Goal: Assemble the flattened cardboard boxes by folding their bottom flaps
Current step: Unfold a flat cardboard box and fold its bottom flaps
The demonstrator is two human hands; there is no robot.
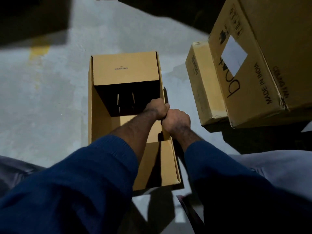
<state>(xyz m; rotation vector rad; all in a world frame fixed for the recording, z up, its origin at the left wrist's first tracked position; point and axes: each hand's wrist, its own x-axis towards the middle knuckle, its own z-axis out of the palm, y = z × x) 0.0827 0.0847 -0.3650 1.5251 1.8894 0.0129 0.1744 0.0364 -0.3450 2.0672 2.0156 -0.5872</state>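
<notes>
An opened brown cardboard box (101, 115) stands on the grey floor in the middle of the head view, its open end facing up at me. A far flap (125, 68) with small print folds inward over the dark inside. My left hand (157, 108) reaches across the opening and grips the box's right wall at its upper edge. My right hand (177, 121) grips the same right wall from outside, touching the left hand. Both fists are curled over that edge. A near flap (166, 162) lies folded inward below my forearms.
Two closed cardboard cartons stand at the right: a small one (204, 86) and a large printed one (263, 68) with a white label. Dark shapes fill the upper left and top. Grey concrete floor (50, 98) spreads to the left. My knees frame the bottom corners.
</notes>
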